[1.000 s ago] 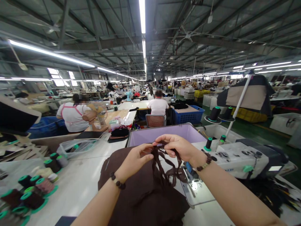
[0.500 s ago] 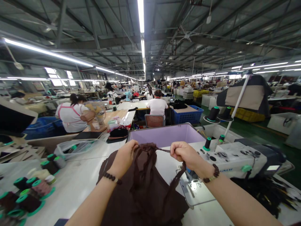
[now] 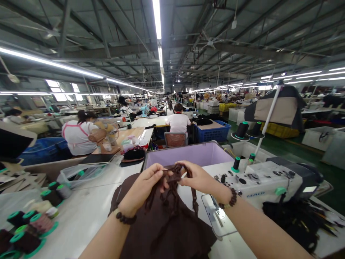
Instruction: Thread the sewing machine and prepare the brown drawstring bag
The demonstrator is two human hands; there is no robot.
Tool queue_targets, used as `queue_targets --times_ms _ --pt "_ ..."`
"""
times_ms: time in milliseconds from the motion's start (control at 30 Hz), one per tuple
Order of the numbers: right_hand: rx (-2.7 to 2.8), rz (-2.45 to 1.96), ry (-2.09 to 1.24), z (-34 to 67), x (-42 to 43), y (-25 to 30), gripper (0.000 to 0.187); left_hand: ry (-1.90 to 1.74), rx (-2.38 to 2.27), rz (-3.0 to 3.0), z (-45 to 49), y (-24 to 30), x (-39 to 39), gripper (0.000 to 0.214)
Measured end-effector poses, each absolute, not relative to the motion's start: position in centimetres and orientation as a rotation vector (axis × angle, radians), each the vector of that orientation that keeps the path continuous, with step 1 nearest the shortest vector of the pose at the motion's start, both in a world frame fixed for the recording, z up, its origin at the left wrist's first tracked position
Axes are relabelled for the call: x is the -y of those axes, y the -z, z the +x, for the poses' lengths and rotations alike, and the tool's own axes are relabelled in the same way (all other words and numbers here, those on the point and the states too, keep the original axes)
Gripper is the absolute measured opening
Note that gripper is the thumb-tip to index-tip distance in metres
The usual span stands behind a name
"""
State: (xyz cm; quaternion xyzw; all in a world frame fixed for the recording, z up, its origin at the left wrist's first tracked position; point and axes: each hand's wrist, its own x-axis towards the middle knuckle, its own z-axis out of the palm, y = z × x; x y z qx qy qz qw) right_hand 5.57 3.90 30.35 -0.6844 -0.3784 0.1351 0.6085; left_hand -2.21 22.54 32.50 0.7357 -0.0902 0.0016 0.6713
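Between my two hands hangs a tangled bunch of dark brown fabric strips (image 3: 174, 196), its loose ends drooping downward. My left hand (image 3: 151, 180) pinches the bunch from the left, fingers closed on it. From the right, my right hand (image 3: 195, 176) grips the top of the same bunch between thumb and fingers; a strip hangs down beside it. Below lies a large dark brown fabric piece (image 3: 142, 226), spread over the white worktable (image 3: 88, 208). The sewing machine (image 3: 258, 187) stands to the right, its metal plate (image 3: 219, 216) near my right wrist.
Thread cones (image 3: 29, 233) crowd the table's left side near a clear plastic bag (image 3: 83, 172). A lilac-lined bin (image 3: 188, 154) sits just beyond my hands. Black scraps (image 3: 291, 223) lie at the right. Co-workers sit ahead, one in a white shirt (image 3: 178, 124).
My right hand has moved left, close to my left hand, and now grips the bunch itself. The strip that was stretched taut between the hands is slack. The view has shifted slightly.
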Motion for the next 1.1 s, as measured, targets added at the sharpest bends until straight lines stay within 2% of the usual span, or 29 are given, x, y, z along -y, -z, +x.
queue_targets --times_ms 67,133,300,400,533,633,700,800,900,1100 --pt "0.873 -1.603 -0.196 5.7 -4.7 -30.2 0.022 0.064 0.263 1.543 -2.4 -32.3 -22.5 0.022" --pt "0.843 -1.592 -0.202 5.9 -5.0 -30.3 0.012 0.117 0.301 1.500 -2.4 -32.2 -22.8 0.025" --pt "0.817 -1.528 -0.189 6.0 -5.0 -30.6 0.017 -0.108 0.158 1.717 -1.5 -31.6 -22.9 0.028" --pt "0.842 -1.501 -0.135 6.1 -5.1 -30.3 0.016 -0.284 0.162 1.981 -1.0 -31.1 -22.1 0.041" --pt "0.900 -1.528 -0.145 5.9 -4.9 -30.0 0.013 -0.494 0.283 2.225 -0.8 -31.2 -22.2 0.012" --pt "0.971 -1.652 -0.141 5.6 -4.3 -30.0 0.016 -0.608 0.416 2.392 -0.9 -31.9 -23.1 0.020" --pt "1.037 -1.724 -0.119 5.3 -3.9 -30.1 0.025 -0.671 0.547 2.483 -1.1 -32.5 -23.6 0.023" --pt "1.074 -1.763 -0.102 5.0 -3.6 -30.1 0.033 -0.648 0.619 2.545 -1.3 -33.7 -24.0 0.025" --pt "1.056 -1.724 -0.147 5.2 -3.3 -30.0 0.034 -0.452 0.548 2.573 -1.3 -34.9 -24.4 0.021" --pt "0.885 -1.366 -0.437 6.0 -2.8 -29.5 0.033 -0.105 0.349 2.492 -1.0 -35.1 -25.8 0.019"
